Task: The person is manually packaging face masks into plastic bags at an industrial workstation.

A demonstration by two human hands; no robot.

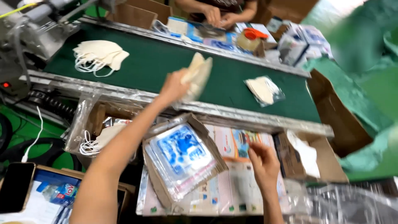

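My left hand (173, 86) is raised over the near rail of the green conveyor belt (157, 62) and grips a small stack of cream face masks (198, 74). My right hand (262, 161) hovers low over printed flat packaging sheets (232, 145), fingers curled; whether it holds anything is unclear. Between my arms a cardboard tray holds clear plastic bags with blue print (182, 155). A pile of loose cream masks (99, 56) lies on the belt at the far left, and a bagged pack of masks (264, 90) lies on the belt at the right.
Another person's hands (217, 16) work across the belt among boxes. A machine (29, 25) stands at the far left. Masks in a plastic-lined box (99, 137) sit below the rail. A dark phone (15, 186) lies at the bottom left; an open cardboard box (311, 157) stands at right.
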